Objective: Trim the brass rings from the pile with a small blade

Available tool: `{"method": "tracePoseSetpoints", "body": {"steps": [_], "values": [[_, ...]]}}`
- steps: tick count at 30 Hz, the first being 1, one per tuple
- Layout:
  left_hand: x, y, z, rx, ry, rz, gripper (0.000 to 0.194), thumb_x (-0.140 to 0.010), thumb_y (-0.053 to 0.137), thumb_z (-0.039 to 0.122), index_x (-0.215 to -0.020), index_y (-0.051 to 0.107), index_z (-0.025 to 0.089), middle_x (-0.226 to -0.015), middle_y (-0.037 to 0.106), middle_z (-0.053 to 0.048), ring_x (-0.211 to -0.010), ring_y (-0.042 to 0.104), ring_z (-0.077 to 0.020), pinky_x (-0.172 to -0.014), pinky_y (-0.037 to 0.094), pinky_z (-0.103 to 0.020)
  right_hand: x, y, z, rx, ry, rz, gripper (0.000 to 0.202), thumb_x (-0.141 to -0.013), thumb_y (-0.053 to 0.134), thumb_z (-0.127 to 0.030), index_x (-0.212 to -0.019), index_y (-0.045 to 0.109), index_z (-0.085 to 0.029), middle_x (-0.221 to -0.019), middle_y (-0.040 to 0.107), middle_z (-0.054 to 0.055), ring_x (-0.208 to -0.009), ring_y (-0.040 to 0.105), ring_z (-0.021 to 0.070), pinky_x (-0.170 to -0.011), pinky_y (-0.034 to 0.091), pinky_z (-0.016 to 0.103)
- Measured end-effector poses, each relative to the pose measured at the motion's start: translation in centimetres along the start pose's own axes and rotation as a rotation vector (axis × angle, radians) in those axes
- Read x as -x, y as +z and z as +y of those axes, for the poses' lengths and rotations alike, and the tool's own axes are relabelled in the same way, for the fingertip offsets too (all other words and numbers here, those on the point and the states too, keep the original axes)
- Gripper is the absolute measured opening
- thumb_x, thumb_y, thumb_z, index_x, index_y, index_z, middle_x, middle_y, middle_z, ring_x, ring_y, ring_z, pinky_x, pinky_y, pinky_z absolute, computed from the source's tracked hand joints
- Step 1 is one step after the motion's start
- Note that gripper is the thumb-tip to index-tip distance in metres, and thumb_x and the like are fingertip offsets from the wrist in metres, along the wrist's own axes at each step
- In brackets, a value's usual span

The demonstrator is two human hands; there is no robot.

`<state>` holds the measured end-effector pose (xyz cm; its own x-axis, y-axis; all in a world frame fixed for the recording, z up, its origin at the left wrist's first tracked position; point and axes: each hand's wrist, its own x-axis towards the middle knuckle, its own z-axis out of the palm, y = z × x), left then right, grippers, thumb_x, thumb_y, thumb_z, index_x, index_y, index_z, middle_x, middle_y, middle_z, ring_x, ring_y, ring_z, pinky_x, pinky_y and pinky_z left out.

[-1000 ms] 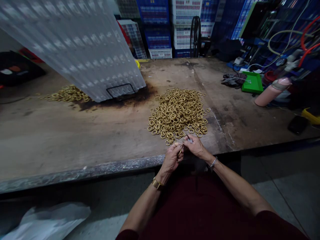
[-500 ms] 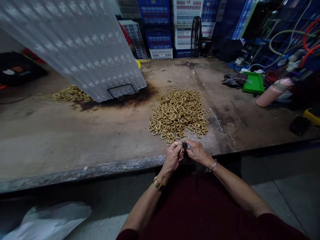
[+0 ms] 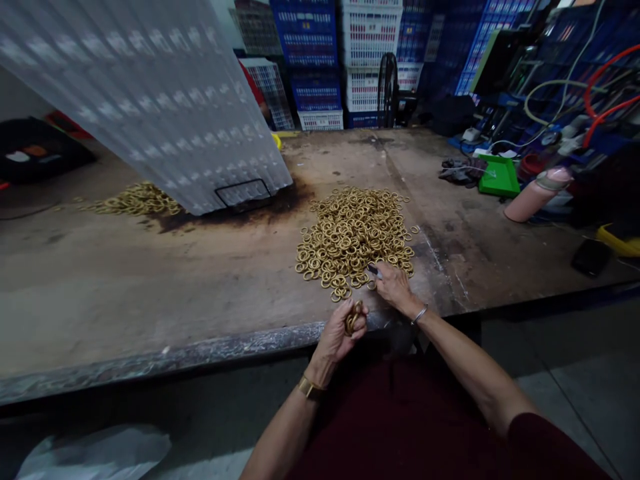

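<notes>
Several brass-coloured rings (image 3: pixel 353 320) sit in the curled fingers of my left hand (image 3: pixel 336 337), just over the table's front edge. My right hand (image 3: pixel 396 288) is closed around a small tool with a dark tip and a grey body (image 3: pixel 373 271); its exact kind is hard to make out. That tool reaches over the near right edge of a large heap of brass-coloured rings (image 3: pixel 355 230) on the table. A few loose rings (image 3: pixel 341 293) lie between the heap and my left hand.
A tall bundle of translucent ribbed sheets (image 3: pixel 165 113) leans at the left, beside a second ring heap (image 3: pixel 137 199). To the right are a green tray (image 3: pixel 506 183), a pink bottle (image 3: pixel 537 195) and hoses. Crates (image 3: pixel 315 87) and a black fan (image 3: pixel 387 90) stand behind the wooden table (image 3: pixel 150 287).
My hands were together over the table edge and are now apart. The right one has moved forward to the heap with the tool, while the left has turned, showing its rings.
</notes>
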<state>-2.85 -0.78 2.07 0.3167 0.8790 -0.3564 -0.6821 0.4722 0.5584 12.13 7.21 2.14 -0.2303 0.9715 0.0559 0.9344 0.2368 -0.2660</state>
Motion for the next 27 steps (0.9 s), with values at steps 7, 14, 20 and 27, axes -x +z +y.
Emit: {"method": "tracePoseSetpoints", "body": {"steps": [7, 14, 20, 27], "values": [[-0.4, -1.4, 0.3, 0.180, -0.056, 0.017, 0.020, -0.068, 0.068, 0.024, -0.073, 0.051, 0.014, -0.066, 0.058, -0.002, -0.039, 0.030, -0.0005, -0.034, 0.022, -0.011, -2.8, 0.3, -0.4, 0.145, 0.064, -0.126, 0.027, -0.090, 0.042, -0.033, -0.112, 0.052, -0.020, -0.111, 0.056, 0.011, -0.091, 0.059, 0.0215, -0.071, 0.039, 0.029], [-1.0, -1.7, 0.2, 0.248, -0.084, -0.024, 0.022, -0.074, 0.067, 0.032, -0.076, 0.056, 0.013, -0.065, 0.054, -0.002, -0.040, 0.036, -0.0022, -0.032, 0.023, -0.011, -4.1, 0.3, -0.1, 0.117, 0.081, -0.128, 0.028, -0.086, 0.045, -0.031, -0.111, 0.054, -0.021, -0.106, 0.061, 0.010, -0.092, 0.060, 0.0215, -0.071, 0.038, 0.029], [-1.1, -1.2, 0.3, 0.271, -0.071, 0.013, 0.022, -0.074, 0.067, 0.031, -0.075, 0.055, 0.013, -0.064, 0.053, -0.001, -0.041, 0.038, -0.0019, -0.033, 0.024, -0.010, -4.3, 0.0, 0.3, 0.068, 0.064, -0.099, 0.031, -0.081, 0.048, -0.030, -0.111, 0.053, -0.022, -0.096, 0.067, 0.007, -0.084, 0.061, 0.0212, -0.066, 0.035, 0.027], [-1.6, -1.0, -0.5, 0.086, 0.047, 0.209, 0.030, -0.064, 0.075, 0.032, -0.072, 0.053, 0.013, -0.054, 0.050, 0.005, -0.036, 0.035, -0.0010, -0.032, 0.022, -0.011, -2.2, 1.2, 0.5, -0.309, 0.062, 0.016, 0.014, -0.078, 0.048, -0.029, -0.084, 0.057, -0.021, -0.069, 0.058, -0.001, -0.063, 0.050, 0.0133, -0.059, 0.031, 0.023]]}}
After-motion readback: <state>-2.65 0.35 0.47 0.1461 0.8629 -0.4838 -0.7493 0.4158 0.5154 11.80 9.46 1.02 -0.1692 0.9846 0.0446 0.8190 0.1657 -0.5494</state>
